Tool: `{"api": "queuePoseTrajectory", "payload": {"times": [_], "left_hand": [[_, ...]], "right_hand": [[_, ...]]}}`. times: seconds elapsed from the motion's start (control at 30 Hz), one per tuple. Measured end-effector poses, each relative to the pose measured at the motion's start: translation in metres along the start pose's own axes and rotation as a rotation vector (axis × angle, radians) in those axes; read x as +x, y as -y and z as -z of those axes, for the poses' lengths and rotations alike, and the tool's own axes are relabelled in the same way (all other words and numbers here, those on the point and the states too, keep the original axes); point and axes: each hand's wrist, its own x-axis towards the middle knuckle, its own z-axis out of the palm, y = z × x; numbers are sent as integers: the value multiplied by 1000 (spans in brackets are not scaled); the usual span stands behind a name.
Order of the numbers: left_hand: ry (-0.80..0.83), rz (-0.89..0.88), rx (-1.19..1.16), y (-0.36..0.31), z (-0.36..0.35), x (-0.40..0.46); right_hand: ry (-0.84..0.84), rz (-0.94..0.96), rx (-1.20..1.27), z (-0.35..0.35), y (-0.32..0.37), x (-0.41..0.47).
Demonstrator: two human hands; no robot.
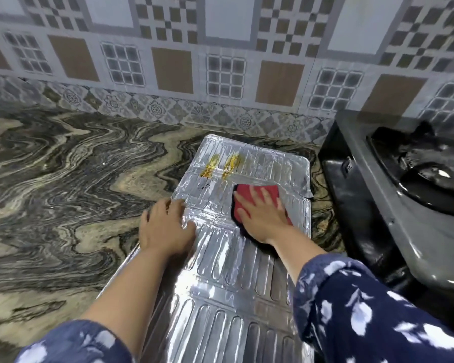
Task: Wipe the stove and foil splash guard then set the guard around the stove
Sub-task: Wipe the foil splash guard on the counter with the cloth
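Foil splash guard (220, 258) lies flat on our marbled counter (50, 179) left of the stove (404, 195), left hand (165, 226) pressing its edge with relaxed fingers, right hand (262, 218) spread flat on the red cloth (260, 197) near yellow stains (220, 166).

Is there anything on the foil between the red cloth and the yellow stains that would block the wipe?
Nothing visible does. The right hand presses the red cloth flat on the foil splash guard, and the yellow stains lie just beyond it to the left, with only bare ribbed foil between.
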Motion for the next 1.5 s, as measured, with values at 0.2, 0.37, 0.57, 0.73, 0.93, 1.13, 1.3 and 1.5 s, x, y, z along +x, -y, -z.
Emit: {"api": "queuePoseTrajectory", "payload": {"times": [0.2, 0.37, 0.57, 0.73, 0.93, 1.13, 1.3, 1.5], "left_hand": [[104, -114, 77, 2, 2, 61], [44, -135, 104, 9, -14, 70], [-15, -153, 88, 12, -20, 70], [-22, -153, 82, 8, -20, 71], [-23, -141, 90, 7, -20, 72], [-6, -122, 98, 6, -18, 69], [0, -115, 72, 3, -14, 66], [-18, -75, 57, 2, -14, 64]], "right_hand": [[-45, 61, -40, -2, -11, 13], [-116, -116, 6, 6, -30, 56], [-128, -386, 44, 29, -77, 114], [-143, -380, 50, 37, -62, 149], [-98, -71, 32, 34, 5, 173], [-20, 228, 106, 20, 33, 123], [-66, 235, 97, 15, 21, 74], [-18, 327, -2, -2, 49, 73]]}}
